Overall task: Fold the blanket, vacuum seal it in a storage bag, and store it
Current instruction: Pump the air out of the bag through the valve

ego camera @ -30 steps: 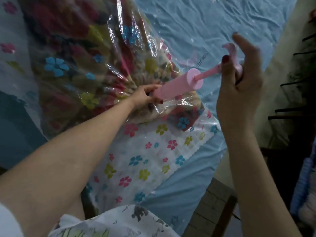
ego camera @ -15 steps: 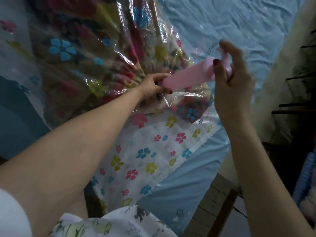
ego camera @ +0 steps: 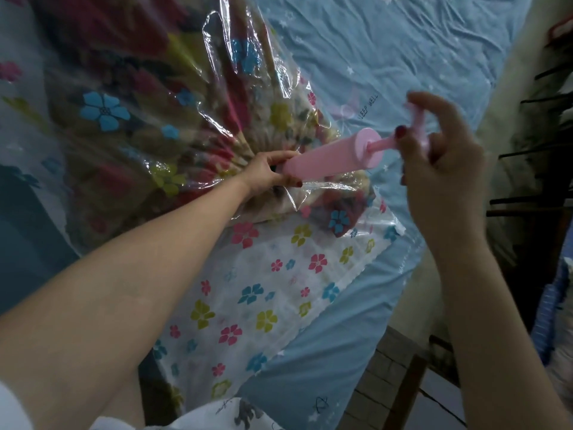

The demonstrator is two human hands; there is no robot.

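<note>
Bed (ego camera: 403,57) under a pale blue sheet, wrinkled. Across its left side and down toward the near edge — storage bag (ego camera: 217,88), clear plastic printed with flowers, creased tight around the folded blanket (ego camera: 130,125) inside. Pink hand pump (ego camera: 328,158) tilted against the bag, base pressed to the plastic. Left hand (ego camera: 266,175) wrapped around the pump's base; right hand (ego camera: 434,159) curled around the plunger handle — rod partly drawn out.
</note>
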